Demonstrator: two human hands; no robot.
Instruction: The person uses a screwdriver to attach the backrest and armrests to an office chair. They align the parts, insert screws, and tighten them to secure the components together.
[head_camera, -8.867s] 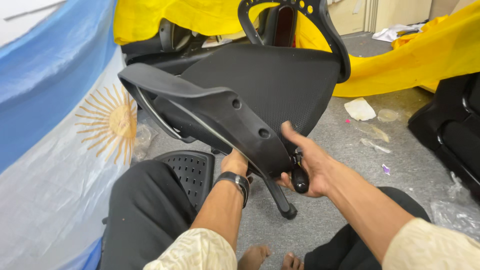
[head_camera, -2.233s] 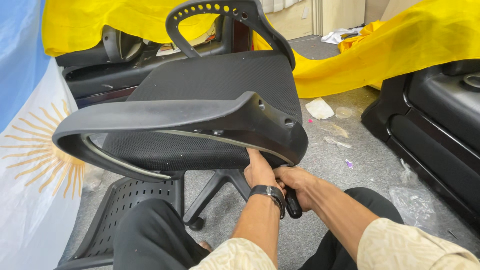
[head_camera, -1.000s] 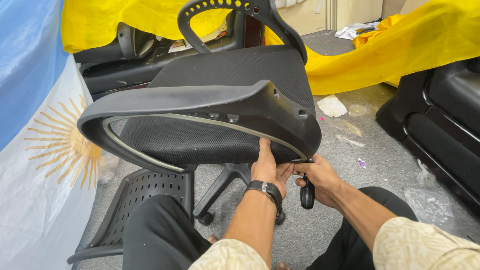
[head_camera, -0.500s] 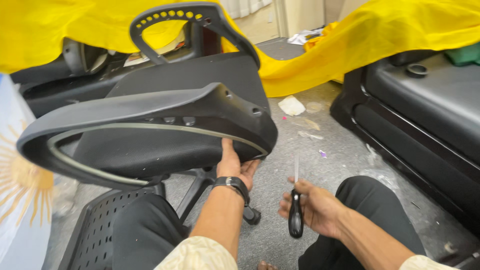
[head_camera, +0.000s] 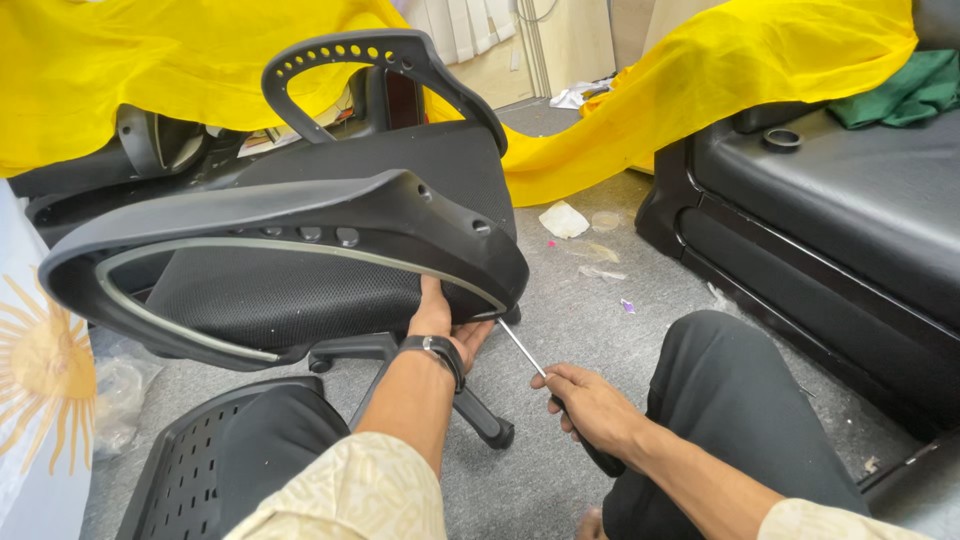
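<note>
left hand (head_camera: 440, 322) gripping chair back (head_camera: 290, 255) underside, right hand (head_camera: 590, 405) clamped on screwdriver (head_camera: 522, 349), shaft angled up-left at frame edge

Matt black plastic under my left hand (head_camera: 440, 325), the chair back frame (head_camera: 330, 215), slightly grainy, with a pale smooth strip along its inner edge and fine woven mesh (head_camera: 280, 295) inside it. In my right hand (head_camera: 590, 405) a screwdriver (head_camera: 530, 360): bright bare metal shaft, dark handle. Grey carpet (head_camera: 590, 310), rough and short-piled. Far off, yellow cloth (head_camera: 700, 90), soft and creased. Right, a black sofa (head_camera: 850, 200), smooth with a leathery sheen.
</note>
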